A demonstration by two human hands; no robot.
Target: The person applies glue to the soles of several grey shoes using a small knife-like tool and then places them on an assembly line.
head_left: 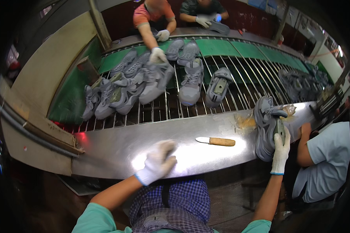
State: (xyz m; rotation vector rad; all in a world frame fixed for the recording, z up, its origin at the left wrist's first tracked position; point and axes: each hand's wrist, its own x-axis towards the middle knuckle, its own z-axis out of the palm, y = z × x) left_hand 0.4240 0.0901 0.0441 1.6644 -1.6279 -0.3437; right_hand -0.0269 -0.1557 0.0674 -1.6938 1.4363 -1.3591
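My right hand [282, 149], in a white knit glove, is closed around a grey sneaker [263, 130] at the right end of the metal ledge. The shoe is tipped up with its toe down, and a greenish shoe last [279, 126] shows in its opening beside my fingers. Above the ledge, left of centre, my left hand [159, 161] is gloved too and a little blurred. Its thumb and fingers are apart, with nothing visible between them. A short knife [217, 141] with a wooden handle lies between my hands, blade to the left.
Beyond the ledge [105, 151] runs a rack of metal rods [237, 73] carrying several grey sneakers [191, 83]. Across it, one co-worker's gloved hand [158, 55] touches a shoe; another co-worker holds a grey piece [219, 27]. A person in light blue [324, 161] sits close at right.
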